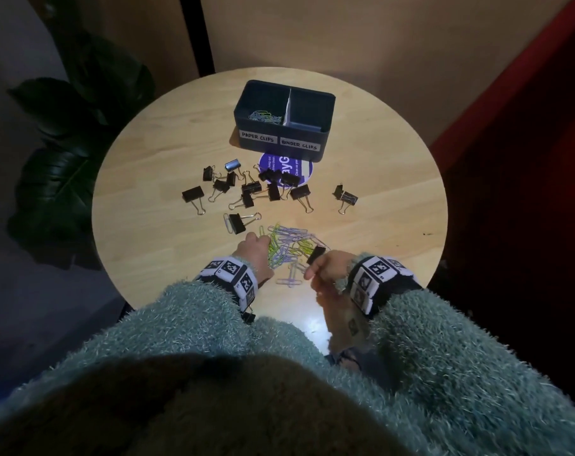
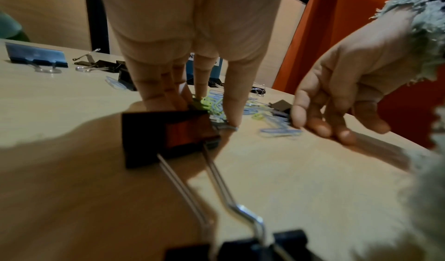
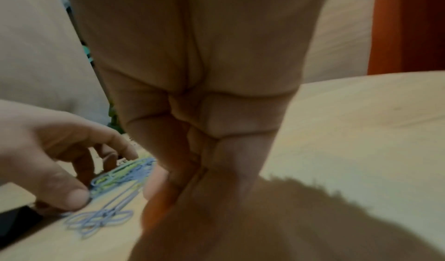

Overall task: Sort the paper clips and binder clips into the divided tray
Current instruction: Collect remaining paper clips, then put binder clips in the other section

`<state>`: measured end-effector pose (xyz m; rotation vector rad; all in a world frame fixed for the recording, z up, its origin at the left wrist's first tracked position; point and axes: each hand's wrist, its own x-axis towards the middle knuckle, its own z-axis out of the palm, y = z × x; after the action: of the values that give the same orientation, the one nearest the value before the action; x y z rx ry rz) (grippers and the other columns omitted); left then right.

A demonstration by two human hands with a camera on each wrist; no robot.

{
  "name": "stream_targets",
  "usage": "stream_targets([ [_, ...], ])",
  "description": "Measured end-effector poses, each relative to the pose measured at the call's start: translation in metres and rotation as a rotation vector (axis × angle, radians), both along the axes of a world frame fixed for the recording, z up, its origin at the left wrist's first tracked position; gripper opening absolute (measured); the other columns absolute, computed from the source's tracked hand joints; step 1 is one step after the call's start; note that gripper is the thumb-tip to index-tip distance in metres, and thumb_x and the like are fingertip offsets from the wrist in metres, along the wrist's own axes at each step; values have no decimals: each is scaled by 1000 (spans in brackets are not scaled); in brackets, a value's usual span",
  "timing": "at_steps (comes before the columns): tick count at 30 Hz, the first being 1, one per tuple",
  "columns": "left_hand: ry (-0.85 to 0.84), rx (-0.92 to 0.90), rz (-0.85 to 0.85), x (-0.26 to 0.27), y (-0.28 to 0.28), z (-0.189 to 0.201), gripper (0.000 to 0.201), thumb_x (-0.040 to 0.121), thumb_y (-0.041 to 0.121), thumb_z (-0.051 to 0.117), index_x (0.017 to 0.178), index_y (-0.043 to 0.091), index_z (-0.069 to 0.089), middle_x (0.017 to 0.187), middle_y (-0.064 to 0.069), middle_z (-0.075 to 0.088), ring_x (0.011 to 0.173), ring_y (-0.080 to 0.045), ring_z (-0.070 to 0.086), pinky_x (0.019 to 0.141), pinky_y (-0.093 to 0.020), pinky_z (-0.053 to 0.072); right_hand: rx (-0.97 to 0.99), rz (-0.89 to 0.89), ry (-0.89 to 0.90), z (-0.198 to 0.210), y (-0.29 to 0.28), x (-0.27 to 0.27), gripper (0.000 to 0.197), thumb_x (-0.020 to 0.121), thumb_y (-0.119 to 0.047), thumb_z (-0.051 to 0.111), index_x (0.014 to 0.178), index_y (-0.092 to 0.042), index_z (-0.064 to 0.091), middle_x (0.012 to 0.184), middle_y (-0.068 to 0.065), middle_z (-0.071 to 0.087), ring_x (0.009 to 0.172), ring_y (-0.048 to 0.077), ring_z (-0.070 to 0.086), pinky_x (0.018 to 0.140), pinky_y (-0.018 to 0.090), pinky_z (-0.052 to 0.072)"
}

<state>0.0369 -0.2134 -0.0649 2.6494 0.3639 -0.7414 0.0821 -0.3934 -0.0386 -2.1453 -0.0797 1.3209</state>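
A loose pile of lilac and green paper clips [image 1: 291,245] lies at the near side of the round table. My left hand [image 1: 256,245] curls over its left edge, thumb and fingers [image 2: 168,97] set on either side of clips. My right hand [image 1: 312,271] sits at the pile's right edge, fingertips [image 2: 342,137] down on the wood and nothing seen in it. A black binder clip [image 1: 315,253] lies just beyond those fingers. Several more binder clips [image 1: 246,189] are scattered mid-table. The dark divided tray [image 1: 263,126] stands at the far side with paper clips in its left compartment.
A purple round sticker [image 1: 299,166] lies in front of the tray. One binder clip [image 2: 168,135] sits on the wood under my left wrist, another [image 2: 240,250] nearer still. A dark plant [image 1: 65,143] stands left of the table, and a red surface [image 1: 510,126] to the right.
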Motion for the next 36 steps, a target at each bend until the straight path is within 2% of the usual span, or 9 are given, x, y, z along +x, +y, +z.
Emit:
stream_targets([
  [3,-34,-22,26,0,1,0,64,79,21,72,134,14,40,131,-12,38,121,-29,45,98,-41,46,-48,2,-290,1,8,6,16,86,-3,56,77,-15,62,85,4,64,80,19,63,71,28,54],
  [5,-67,-31,45,-1,3,1,63,79,22,73,133,15,40,132,-12,39,123,-28,42,99,-41,45,-96,-59,-468,-1,9,13,11,81,-9,64,85,-16,56,97,5,60,91,21,59,79,29,51],
  [9,-60,-43,27,0,0,2,64,78,25,73,132,15,40,130,-11,39,123,-27,41,99,-41,45,-202,142,-478,-14,9,13,48,74,-32,75,114,-18,52,112,5,49,104,22,52,90,33,46],
  [12,-59,-58,14,0,-1,2,64,79,25,72,133,16,40,130,-10,38,124,-27,40,99,-40,44,-193,173,-543,-19,5,14,43,77,-26,72,115,-16,54,108,3,48,107,22,52,86,28,43],
  [17,-69,-28,42,0,7,3,71,74,38,75,132,18,40,134,-10,37,126,-26,37,102,-42,43,-144,-222,-558,-14,-21,25,46,74,-20,70,117,-16,52,117,8,56,107,26,56,96,39,49],
  [21,16,-17,-35,-2,9,4,102,56,59,80,139,23,32,137,-7,34,132,-27,31,104,-47,40,-421,-86,-619,-13,-31,28,53,81,-23,61,131,-18,44,132,12,43,120,31,42,100,41,39],
  [25,23,-41,-3,2,3,4,88,64,35,84,136,18,35,133,-11,37,123,-28,44,100,-41,44,-294,-100,-741,-11,-12,16,30,87,-23,57,116,-16,54,119,7,53,113,24,50,97,36,43],
  [30,0,-117,31,10,4,4,70,71,18,81,129,16,42,130,-10,40,112,-28,52,93,-36,47,-174,98,-310,-10,19,-2,30,70,-9,70,98,-19,64,99,1,65,84,19,66,76,35,59],
  [36,-119,-110,90,17,10,9,71,67,26,83,127,19,45,132,-8,40,122,-26,42,101,-39,42,-16,-61,-549,-16,35,13,19,80,-10,63,97,-18,63,107,1,59,107,21,57,93,33,48],
])
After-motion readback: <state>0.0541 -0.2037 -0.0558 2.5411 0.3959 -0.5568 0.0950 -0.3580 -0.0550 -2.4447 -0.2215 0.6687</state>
